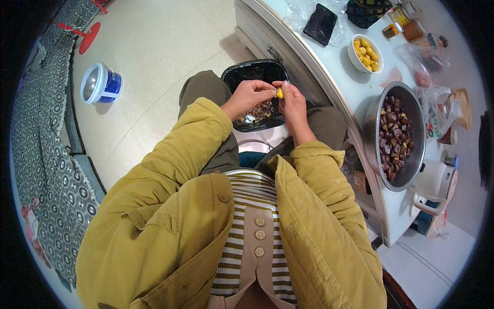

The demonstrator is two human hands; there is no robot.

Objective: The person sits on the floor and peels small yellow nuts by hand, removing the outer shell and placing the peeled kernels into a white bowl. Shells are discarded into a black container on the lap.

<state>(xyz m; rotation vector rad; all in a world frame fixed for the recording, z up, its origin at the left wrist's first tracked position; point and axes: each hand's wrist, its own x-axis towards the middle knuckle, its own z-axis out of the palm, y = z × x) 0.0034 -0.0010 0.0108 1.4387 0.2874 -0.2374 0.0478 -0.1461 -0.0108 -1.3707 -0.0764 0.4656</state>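
My right hand (290,103) holds a yellow peeled chestnut (279,93) between its fingertips. The fingertips of my left hand (251,96) meet at the same chestnut from the other side; whether they grip it or a bit of its skin, I cannot tell. Both hands are above a black-lined waste bin (254,66) with brown shells and scraps (263,111) inside. On the counter to the right, a white bowl (352,58) holds several yellow peeled chestnuts (366,54). Nearer me, a large steel basin (372,135) contains many dark brown chestnuts (395,135).
The counter (339,83) runs along my right, with a black tray (320,24), jars (413,31), plastic bags (436,112) and a white plastic jug (430,177). A blue and white bucket (109,85) stands on the floor at left, near a patterned cloth cover (42,127).
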